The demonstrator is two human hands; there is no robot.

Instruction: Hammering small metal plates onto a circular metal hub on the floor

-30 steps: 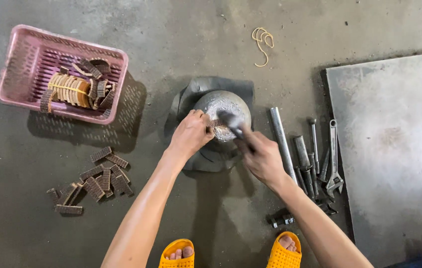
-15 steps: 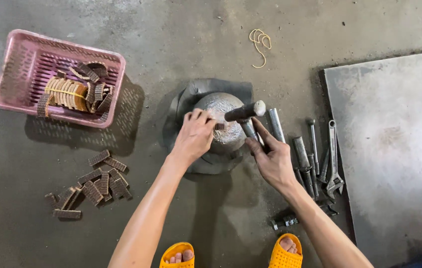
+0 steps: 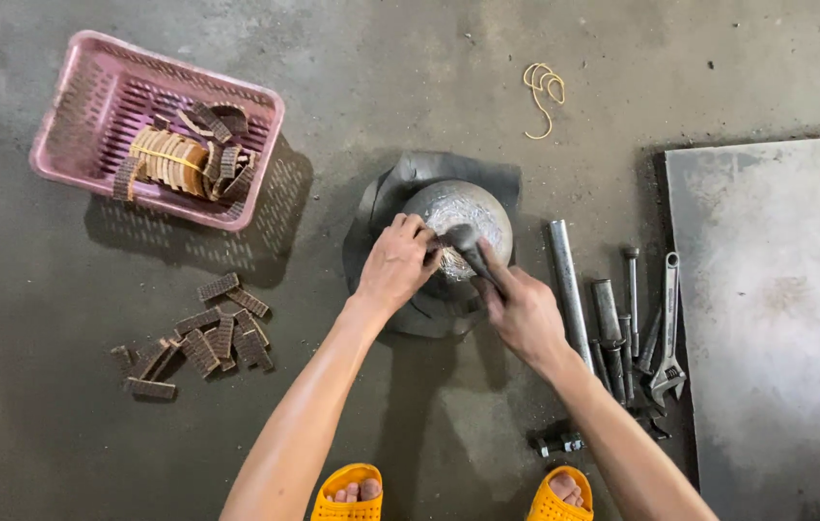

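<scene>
steel hammer (image 3: 468, 249) in our right hand (image 3: 524, 314), fingers wrapped round it; left hand (image 3: 395, 265) fingers pinching a small piece on the metal dome (image 3: 472, 212), where a glancing blow could hit them.

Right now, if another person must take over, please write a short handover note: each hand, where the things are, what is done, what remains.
Left hand: fingers pinch a small piece on the round metal block.
Right hand: grips the hammer, head down on the block.
Pink basket: holds curved brown pieces, some bundled.
Loose brown pieces: piled on the floor, left of the arms, apparently left to handle.
Steel tools: on the floor at right.
</scene>
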